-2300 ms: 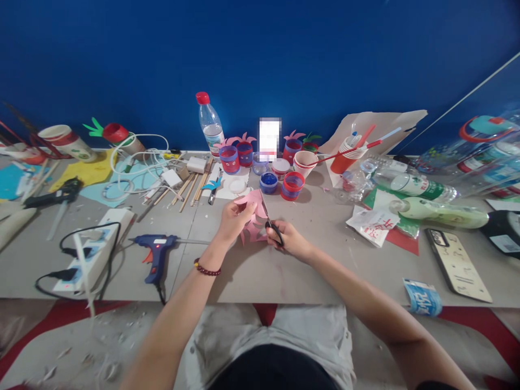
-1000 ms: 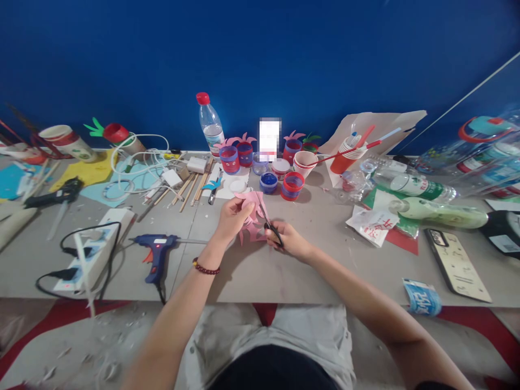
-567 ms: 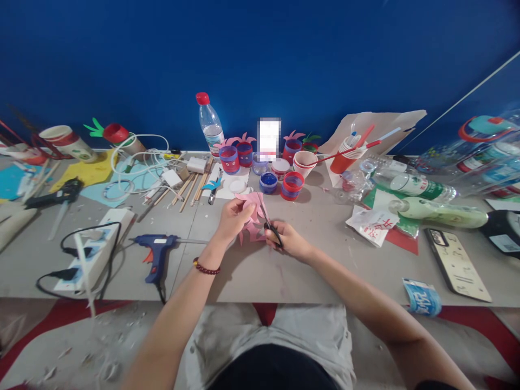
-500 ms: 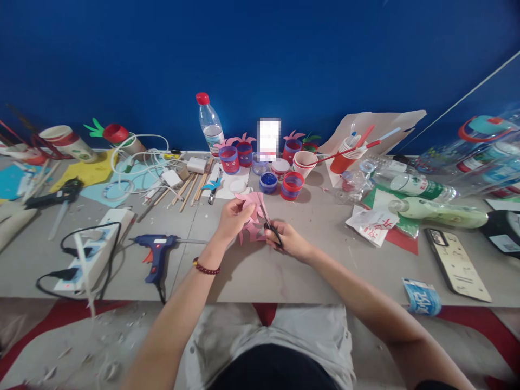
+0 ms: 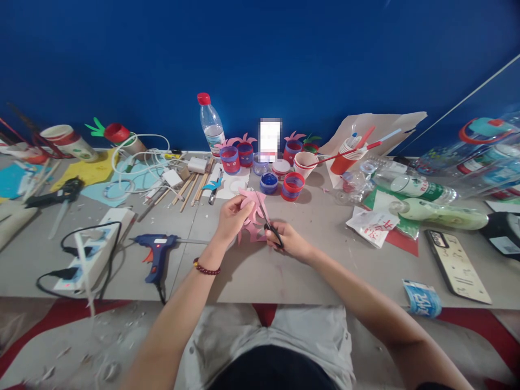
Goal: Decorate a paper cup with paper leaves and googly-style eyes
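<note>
Pinched between the thumb and fingers of my left hand [image 5: 235,218] is a piece of pink paper [image 5: 254,232] with pointed, curved edges, held above the table. My right hand [image 5: 290,240] grips black-handled scissors [image 5: 273,233], fingers in the loops. The blades point up and away, lying against the right part of the paper. Beyond my hands stand an open jar of blue paint [image 5: 268,183] and a red and purple painted ring-shaped cup [image 5: 292,186].
A blue glue gun [image 5: 156,254] and a white power strip [image 5: 95,249] lie left. Wooden sticks [image 5: 189,189] lie behind them. At right are a phone [image 5: 458,266], a blue packet [image 5: 422,298] and plastic bottles [image 5: 414,184]. A red-capped bottle [image 5: 211,130] stands at the back.
The pink paper has turned slightly in my left hand, its upper part now tilted differently against the blades. Both hands have stayed in nearly the same place.
</note>
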A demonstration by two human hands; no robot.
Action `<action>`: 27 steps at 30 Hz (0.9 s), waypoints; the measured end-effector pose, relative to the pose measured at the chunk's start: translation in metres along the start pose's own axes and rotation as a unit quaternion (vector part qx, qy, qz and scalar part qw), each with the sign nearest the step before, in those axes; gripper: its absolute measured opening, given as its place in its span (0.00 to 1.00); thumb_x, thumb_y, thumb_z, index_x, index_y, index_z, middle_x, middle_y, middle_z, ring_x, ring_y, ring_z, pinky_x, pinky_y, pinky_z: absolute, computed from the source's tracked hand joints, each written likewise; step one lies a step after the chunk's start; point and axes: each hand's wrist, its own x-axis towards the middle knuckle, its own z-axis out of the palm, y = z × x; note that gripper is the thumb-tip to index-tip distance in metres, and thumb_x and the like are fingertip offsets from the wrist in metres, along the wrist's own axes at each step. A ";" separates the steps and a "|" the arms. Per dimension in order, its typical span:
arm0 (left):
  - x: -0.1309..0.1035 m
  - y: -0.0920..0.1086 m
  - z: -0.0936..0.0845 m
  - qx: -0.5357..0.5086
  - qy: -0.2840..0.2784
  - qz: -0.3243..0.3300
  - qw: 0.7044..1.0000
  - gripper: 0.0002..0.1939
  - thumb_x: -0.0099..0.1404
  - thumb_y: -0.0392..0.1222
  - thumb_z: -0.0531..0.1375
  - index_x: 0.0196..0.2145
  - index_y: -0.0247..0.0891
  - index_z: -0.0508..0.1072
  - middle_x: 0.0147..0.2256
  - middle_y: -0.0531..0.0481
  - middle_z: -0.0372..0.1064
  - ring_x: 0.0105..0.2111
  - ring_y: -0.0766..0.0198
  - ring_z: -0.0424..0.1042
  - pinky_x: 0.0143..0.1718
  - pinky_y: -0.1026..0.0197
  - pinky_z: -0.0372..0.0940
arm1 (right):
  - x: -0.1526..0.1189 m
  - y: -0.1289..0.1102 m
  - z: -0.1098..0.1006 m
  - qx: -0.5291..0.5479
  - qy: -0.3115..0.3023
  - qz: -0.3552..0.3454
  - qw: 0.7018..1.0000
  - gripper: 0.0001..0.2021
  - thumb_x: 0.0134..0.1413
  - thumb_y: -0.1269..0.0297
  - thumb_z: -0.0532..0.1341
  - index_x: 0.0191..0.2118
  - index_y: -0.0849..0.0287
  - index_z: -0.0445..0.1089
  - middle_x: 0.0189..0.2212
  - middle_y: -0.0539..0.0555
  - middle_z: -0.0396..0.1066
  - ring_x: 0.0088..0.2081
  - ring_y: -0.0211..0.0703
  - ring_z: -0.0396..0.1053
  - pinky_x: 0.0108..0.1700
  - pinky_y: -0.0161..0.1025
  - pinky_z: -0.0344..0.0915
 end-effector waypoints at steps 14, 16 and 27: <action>-0.001 0.002 0.002 0.006 0.009 0.002 1.000 0.21 0.53 0.52 0.65 0.17 0.37 0.62 0.17 0.57 0.51 0.18 0.72 0.51 0.18 0.67 0.49 | -0.001 -0.001 0.001 0.005 0.003 0.004 1.000 0.21 0.50 0.44 0.62 0.30 0.58 0.59 0.17 0.42 0.57 0.14 0.27 0.48 0.16 0.31 0.42; -0.001 0.002 0.002 0.006 0.010 0.002 1.000 0.21 0.53 0.52 0.66 0.17 0.37 0.61 0.18 0.57 0.51 0.18 0.72 0.51 0.18 0.67 0.49 | -0.002 -0.002 0.001 0.001 0.005 0.002 1.000 0.21 0.50 0.44 0.62 0.29 0.58 0.59 0.17 0.42 0.57 0.15 0.27 0.48 0.17 0.31 0.42; 0.000 0.002 0.002 0.003 0.005 0.005 1.000 0.23 0.54 0.52 0.65 0.17 0.37 0.59 0.17 0.58 0.49 0.18 0.74 0.50 0.17 0.68 0.49 | -0.001 -0.002 0.002 -0.003 0.010 0.000 1.000 0.23 0.50 0.41 0.62 0.29 0.59 0.59 0.16 0.42 0.57 0.15 0.27 0.47 0.17 0.31 0.43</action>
